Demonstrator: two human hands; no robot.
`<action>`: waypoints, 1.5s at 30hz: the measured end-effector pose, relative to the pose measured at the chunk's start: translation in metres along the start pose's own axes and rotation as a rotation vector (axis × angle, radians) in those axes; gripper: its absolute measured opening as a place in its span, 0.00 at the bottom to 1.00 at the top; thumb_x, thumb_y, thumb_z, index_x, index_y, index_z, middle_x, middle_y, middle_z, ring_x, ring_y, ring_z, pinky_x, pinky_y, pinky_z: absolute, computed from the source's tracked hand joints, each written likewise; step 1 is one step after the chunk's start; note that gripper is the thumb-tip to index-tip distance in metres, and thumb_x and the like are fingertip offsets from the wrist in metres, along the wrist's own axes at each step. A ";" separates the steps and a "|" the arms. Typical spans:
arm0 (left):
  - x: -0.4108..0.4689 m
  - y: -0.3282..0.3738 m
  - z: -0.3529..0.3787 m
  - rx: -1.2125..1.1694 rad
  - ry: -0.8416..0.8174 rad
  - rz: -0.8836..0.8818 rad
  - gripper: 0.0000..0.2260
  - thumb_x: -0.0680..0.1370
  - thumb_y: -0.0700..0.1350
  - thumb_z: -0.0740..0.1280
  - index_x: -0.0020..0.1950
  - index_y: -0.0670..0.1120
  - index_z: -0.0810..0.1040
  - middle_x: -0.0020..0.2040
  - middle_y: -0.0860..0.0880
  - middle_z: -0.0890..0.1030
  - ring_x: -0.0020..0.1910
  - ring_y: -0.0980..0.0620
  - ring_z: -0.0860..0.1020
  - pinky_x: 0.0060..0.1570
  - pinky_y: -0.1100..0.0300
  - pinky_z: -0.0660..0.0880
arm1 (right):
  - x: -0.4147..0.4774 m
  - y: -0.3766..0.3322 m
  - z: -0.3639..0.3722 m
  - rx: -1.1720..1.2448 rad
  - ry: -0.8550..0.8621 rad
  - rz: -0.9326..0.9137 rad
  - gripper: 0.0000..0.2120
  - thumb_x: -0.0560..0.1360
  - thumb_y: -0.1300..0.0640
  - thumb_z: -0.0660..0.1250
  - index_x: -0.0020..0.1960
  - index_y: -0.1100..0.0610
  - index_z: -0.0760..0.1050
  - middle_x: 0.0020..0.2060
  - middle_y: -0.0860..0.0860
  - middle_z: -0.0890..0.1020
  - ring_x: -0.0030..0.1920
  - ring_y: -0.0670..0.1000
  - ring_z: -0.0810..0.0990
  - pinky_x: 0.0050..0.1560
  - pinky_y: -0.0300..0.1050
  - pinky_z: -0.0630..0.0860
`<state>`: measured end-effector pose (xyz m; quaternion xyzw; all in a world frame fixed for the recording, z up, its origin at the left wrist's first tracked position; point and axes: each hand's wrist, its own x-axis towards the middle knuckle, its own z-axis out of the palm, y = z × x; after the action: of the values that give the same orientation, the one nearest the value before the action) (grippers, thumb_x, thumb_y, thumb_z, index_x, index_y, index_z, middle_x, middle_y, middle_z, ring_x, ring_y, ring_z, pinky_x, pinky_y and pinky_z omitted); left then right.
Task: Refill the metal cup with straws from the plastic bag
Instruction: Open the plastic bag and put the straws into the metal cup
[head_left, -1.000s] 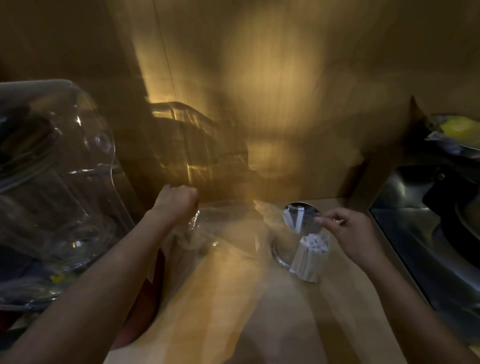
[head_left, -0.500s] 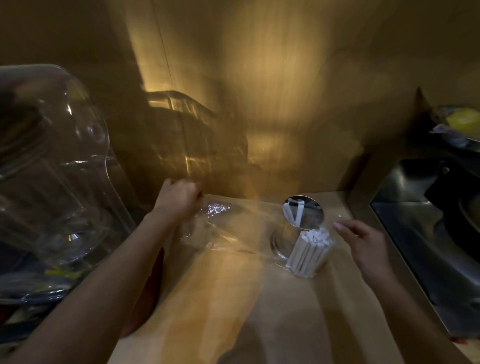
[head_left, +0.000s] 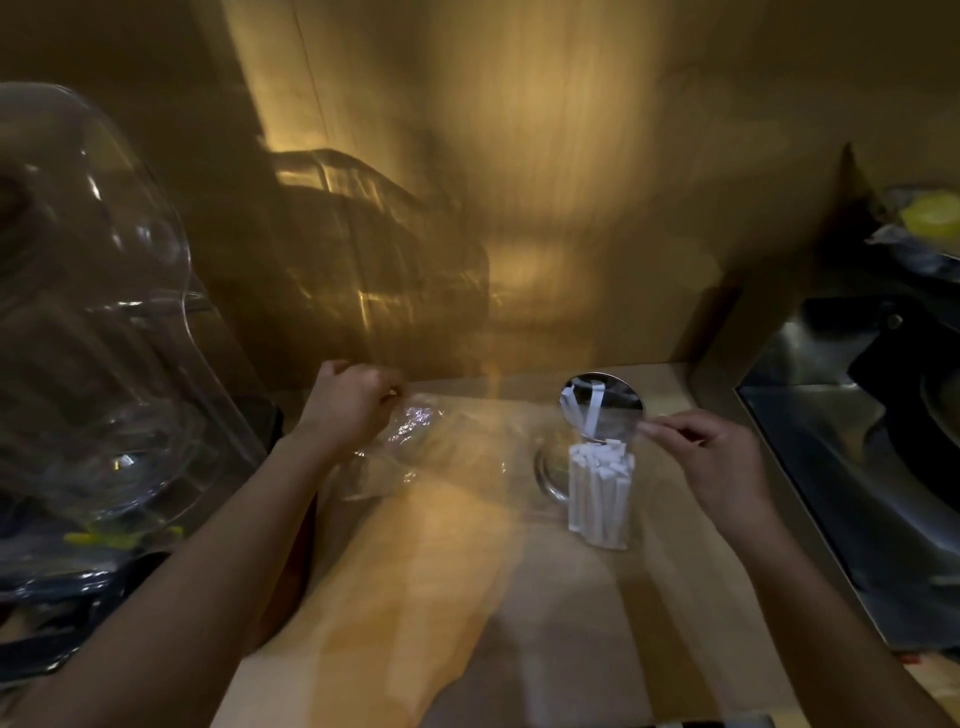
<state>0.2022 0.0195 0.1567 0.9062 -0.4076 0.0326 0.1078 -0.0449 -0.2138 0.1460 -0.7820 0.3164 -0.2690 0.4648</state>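
Note:
A metal cup (head_left: 618, 396) with a side handle stands at the back of the wooden counter (head_left: 467, 597), with two white straws leaning inside it. A tight bundle of white paper-wrapped straws (head_left: 600, 493) stands against the cup's front, wrapped in clear film. The clear plastic bag (head_left: 415, 447) lies crumpled and stretched leftward from the cup. My left hand (head_left: 350, 405) is closed on the bag's far left end. My right hand (head_left: 711, 457) pinches thumb and forefinger together beside the cup's rim, apparently on the film's edge.
A large clear plastic dome (head_left: 98, 332) and stacked clear containers fill the left side. A wooden wall (head_left: 519, 182) rises right behind the counter. To the right lies a steel sink area (head_left: 852, 457) with dark objects, and something yellow (head_left: 932, 213) sits behind it.
My right hand, open and drawn back half a second ago, has returned to the cup's rim and pinched shut. My left hand has kept its grip on the bag.

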 end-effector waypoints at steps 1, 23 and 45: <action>-0.002 0.001 -0.002 -0.032 0.044 0.020 0.05 0.76 0.41 0.64 0.49 0.48 0.78 0.49 0.48 0.83 0.53 0.48 0.78 0.61 0.52 0.60 | -0.002 0.004 -0.003 0.022 0.037 0.016 0.07 0.68 0.56 0.72 0.36 0.44 0.79 0.37 0.43 0.82 0.38 0.41 0.79 0.39 0.39 0.72; 0.001 0.016 -0.007 -0.100 0.044 -0.051 0.05 0.75 0.38 0.63 0.45 0.43 0.79 0.46 0.44 0.83 0.49 0.43 0.79 0.55 0.49 0.69 | 0.006 -0.011 0.018 -0.195 -0.120 -0.051 0.04 0.70 0.55 0.70 0.38 0.53 0.80 0.32 0.46 0.78 0.34 0.46 0.75 0.33 0.40 0.70; -0.001 0.036 -0.027 -0.128 0.142 0.134 0.03 0.75 0.44 0.66 0.45 0.47 0.78 0.46 0.49 0.84 0.50 0.46 0.79 0.60 0.51 0.63 | -0.005 0.038 -0.023 0.005 0.088 0.093 0.01 0.71 0.53 0.68 0.41 0.50 0.78 0.35 0.50 0.78 0.35 0.49 0.75 0.35 0.42 0.70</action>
<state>0.1754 0.0032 0.1885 0.8636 -0.4598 0.0776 0.1916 -0.0740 -0.2370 0.1208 -0.7527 0.3717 -0.2820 0.4644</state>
